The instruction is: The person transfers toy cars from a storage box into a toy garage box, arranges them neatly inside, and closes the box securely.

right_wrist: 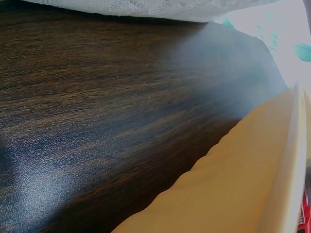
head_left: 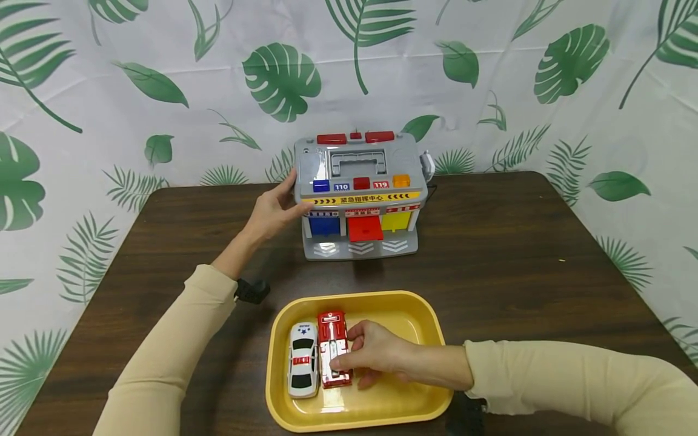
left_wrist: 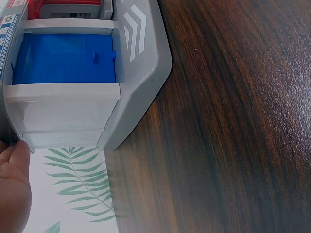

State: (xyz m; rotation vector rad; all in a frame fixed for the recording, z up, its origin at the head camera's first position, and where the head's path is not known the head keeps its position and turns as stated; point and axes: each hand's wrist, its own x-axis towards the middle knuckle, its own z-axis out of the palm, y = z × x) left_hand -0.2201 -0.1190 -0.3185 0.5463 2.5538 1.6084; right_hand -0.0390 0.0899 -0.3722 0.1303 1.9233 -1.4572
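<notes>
My left hand (head_left: 271, 211) touches the left side of a grey toy emergency station (head_left: 357, 163), its thumb lying along the front roof edge. In the left wrist view, fingertips meet the roof edge next to the blue garage door (left_wrist: 68, 58). The red door (head_left: 365, 229) in the middle is tilted outward; the yellow door (head_left: 396, 221) is down. Inside the yellow tray, my right hand (head_left: 382, 351) pinches a red toy fire truck (head_left: 332, 327), thumb on top and fingers along its right side. A white toy police car (head_left: 301, 339) lies just left of the truck.
The yellow tray (head_left: 357, 424) stands on the dark wooden table (head_left: 518, 260), in front of the station. Behind the table hangs a white cloth (head_left: 218, 121) with green leaves. In the right wrist view, the tray's outer wall (right_wrist: 233, 179) fills the lower right.
</notes>
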